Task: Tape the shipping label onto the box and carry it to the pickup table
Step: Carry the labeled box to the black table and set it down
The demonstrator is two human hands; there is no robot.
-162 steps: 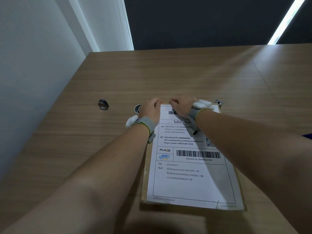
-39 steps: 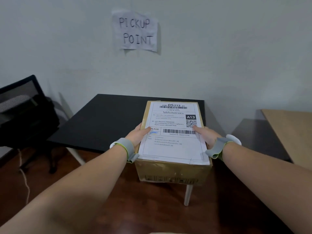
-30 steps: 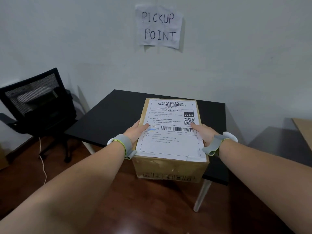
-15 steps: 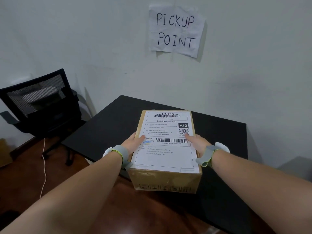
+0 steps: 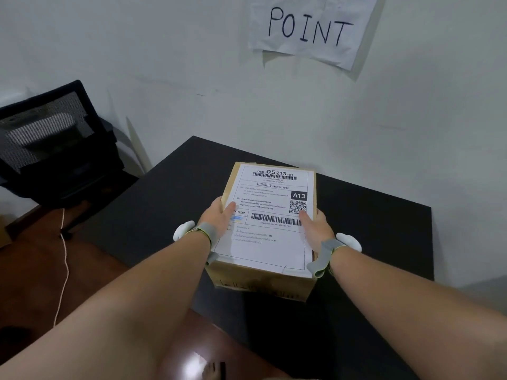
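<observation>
Box: brown cardboard box [image 5: 263,281] at frame centre, held over the black surface [image 5: 370,229]; contact underneath cannot be told.
Label: shipping label [image 5: 270,218] covers its top.
Left hand [image 5: 219,218]: clasps the box's left side, thumb on the label.
Right hand [image 5: 315,226]: clasps the right side, thumb on the label.
Fingers: wrapped round the sides, mostly hidden.
Sign: paper sign [image 5: 310,28], upper right.

Brown box [image 5: 263,281], white label [image 5: 270,242] black barcodes, black table [image 5: 370,229].
</observation>
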